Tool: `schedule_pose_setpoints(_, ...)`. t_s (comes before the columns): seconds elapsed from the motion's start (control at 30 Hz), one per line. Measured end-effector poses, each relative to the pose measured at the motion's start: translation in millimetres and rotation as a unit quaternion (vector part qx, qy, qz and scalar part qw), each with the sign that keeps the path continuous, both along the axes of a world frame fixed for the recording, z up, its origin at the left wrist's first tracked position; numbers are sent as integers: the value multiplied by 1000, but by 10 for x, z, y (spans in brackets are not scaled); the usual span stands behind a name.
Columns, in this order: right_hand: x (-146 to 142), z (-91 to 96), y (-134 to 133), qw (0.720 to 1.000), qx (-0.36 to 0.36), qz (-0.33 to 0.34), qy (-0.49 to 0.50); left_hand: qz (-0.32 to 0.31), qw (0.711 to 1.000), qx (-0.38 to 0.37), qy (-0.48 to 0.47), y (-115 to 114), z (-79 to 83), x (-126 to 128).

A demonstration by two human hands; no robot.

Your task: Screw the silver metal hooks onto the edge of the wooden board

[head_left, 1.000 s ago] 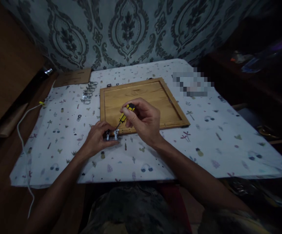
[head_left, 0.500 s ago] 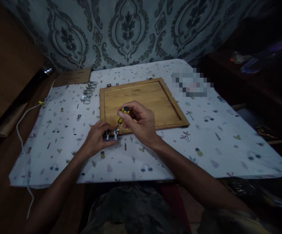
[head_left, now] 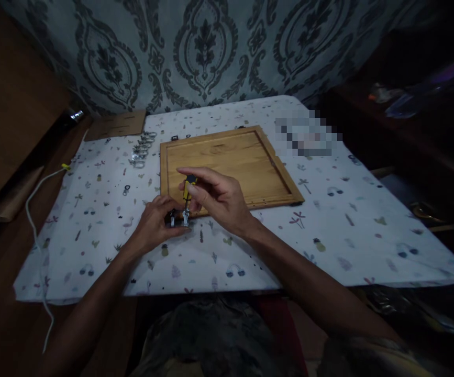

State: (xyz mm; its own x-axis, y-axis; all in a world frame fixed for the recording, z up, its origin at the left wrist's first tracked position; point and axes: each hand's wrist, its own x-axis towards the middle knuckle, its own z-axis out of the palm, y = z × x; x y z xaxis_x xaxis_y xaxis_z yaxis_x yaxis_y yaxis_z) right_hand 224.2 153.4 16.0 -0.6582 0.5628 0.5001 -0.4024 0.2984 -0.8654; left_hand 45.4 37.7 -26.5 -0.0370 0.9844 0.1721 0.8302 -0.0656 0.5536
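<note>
My right hand (head_left: 222, 199) is closed on a short screwdriver (head_left: 188, 187) with a yellow and black handle, its index finger stretched out above it. The shaft points down, with its tip at a silver metal hinge (head_left: 186, 218). My left hand (head_left: 156, 222) grips this hinge between thumb and fingers, at the near left edge of a framed wooden panel (head_left: 214, 157). The panel lies flat, with small dark holes along its near edge. My fingers hide part of the hinge, and I cannot tell whether the tip sits in a screw.
Several silver hinges (head_left: 142, 149) lie in a row left of the panel. Flat cardboard (head_left: 114, 125) is at the back left, a blurred-out item (head_left: 307, 136) at the back right. A white cable (head_left: 34, 225) hangs past the left edge of the patterned tablecloth (head_left: 274, 251).
The screwdriver has gone from leaning right to nearly upright, its handle moving left. My right index finger has straightened. My left hand and the panel hold still.
</note>
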Motion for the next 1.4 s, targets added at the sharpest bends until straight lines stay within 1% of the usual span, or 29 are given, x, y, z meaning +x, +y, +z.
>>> schedule_pose_setpoints(0.07, -5, -1, -2, 1000, -3, 1, 3, -4, 1000, -2, -2, 3, 14, -3)
schedule_pose_setpoints(0.23, -35, -42, -20, 998, -50, -47, 12, -9, 1000, -3, -20, 6, 49, 1)
schedule_pose_setpoints(0.33, -35, -46, -19, 997, -71, -41, 6, 0, 1000, -6, -13, 2, 46, 5)
schedule_pose_setpoints(0.4, -25, -37, -13, 997, -63, -33, 4, 1, 1000, -4, -9, 0, 33, 5)
schedule_pose_setpoints(0.53, -7, -23, 2, 1000, -23, -4, 15, -2, 1000, 3, 3, 0, 12, 4)
schedule_pose_setpoints(0.63, -13, -34, 8, 999, -4, -8, 32, 2, 1000, -1, -2, 2, 20, 4)
schedule_pose_setpoints(0.73, -25, -52, 1, 999, -21, -22, 24, -7, 1000, -4, -19, 2, 43, 4)
schedule_pose_setpoints(0.83, -22, -56, -10, 999, -50, -14, 10, -12, 1000, -9, -22, 2, 57, 4)
schedule_pose_setpoints(1.03, 6, 5, 1, 1000, -28, 2, 6, 9, 1000, -10, -6, 4, 36, 12)
schedule_pose_setpoints(1.1, 1, 15, 3, 999, -33, -7, 2, 7, 1000, -9, -12, 4, 33, 13)
schedule_pose_setpoints(1.27, -22, -11, 3, 997, -36, -72, 10, 2, 1000, -5, -23, -4, 33, 13)
schedule_pose_setpoints(1.4, -29, -28, -5, 996, -37, -81, 11, 5, 1000, -4, -13, -7, 23, 9)
